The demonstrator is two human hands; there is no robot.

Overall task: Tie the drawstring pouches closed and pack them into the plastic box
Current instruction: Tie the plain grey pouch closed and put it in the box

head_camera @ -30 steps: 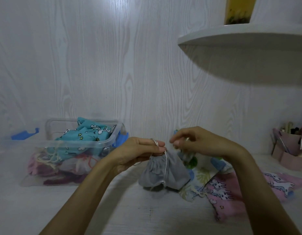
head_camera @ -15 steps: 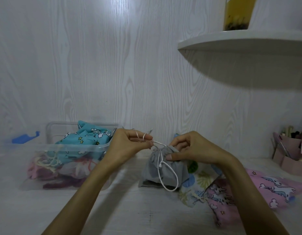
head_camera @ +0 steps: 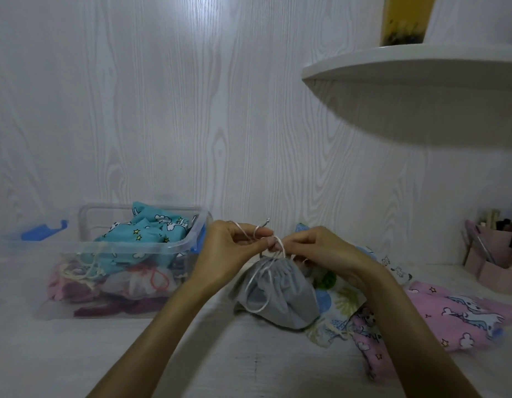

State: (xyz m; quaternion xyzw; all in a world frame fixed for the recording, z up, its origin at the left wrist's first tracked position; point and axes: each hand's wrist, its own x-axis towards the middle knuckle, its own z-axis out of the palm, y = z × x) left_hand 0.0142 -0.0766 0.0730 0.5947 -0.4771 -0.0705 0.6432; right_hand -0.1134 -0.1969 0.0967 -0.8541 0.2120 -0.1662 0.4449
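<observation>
Grey pouch (head_camera: 280, 294) (gathered shut): both hands pinch its cord (head_camera: 256, 288).

On the desk (head_camera: 76, 354), the plastic box (head_camera: 139, 248) sits to my left with pouches inside. The pouch (head_camera: 280, 294) stands in the middle, loose pouches (head_camera: 450, 311) to its right, a shelf (head_camera: 415, 61) above right.
</observation>
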